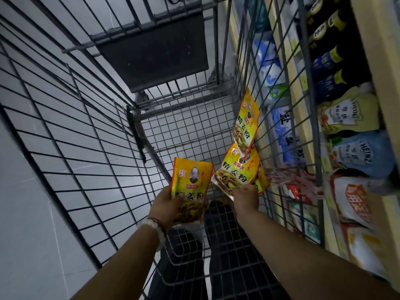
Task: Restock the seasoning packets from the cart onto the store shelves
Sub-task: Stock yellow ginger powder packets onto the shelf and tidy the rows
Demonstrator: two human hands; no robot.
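Packet in left hand: left hand (171, 204) grips one yellow seasoning packet (191, 187) by its lower half, thumb across the printed face, label upright towards the camera; judged to be parked there so the other hand is free to gather more.
Packet under right hand: right hand (245, 197) pinches the bottom edge of a second yellow packet (237, 169), fingers curled over that edge; the packet lies face up low in the cart, near its right wall.
Hidden packet: a further yellow corner (263, 180) shows from beneath the second packet; how many lie under it cannot be told.
Leaning packet: a third yellow packet (246, 124) stands tilted against the cart's right wire wall (287, 118), its lower corner overlapping the top of the second one; beyond both hands, further from the person.
Cart: wire floor (186, 131) otherwise bare where visible; both forearms reach down into it from the near end.
Shelves: store shelf (303, 100) stands just beside the cart on the right, seen through the wire, holding dark bottles (329, 59), Heinz squeeze pouches (359, 152) and white bags.
Relation: held packet sits left of the pinched one, the two close but apart.
Judgement: collecting stage; no packet from these hands is on a shelf yet, and the leaning one probably comes next.
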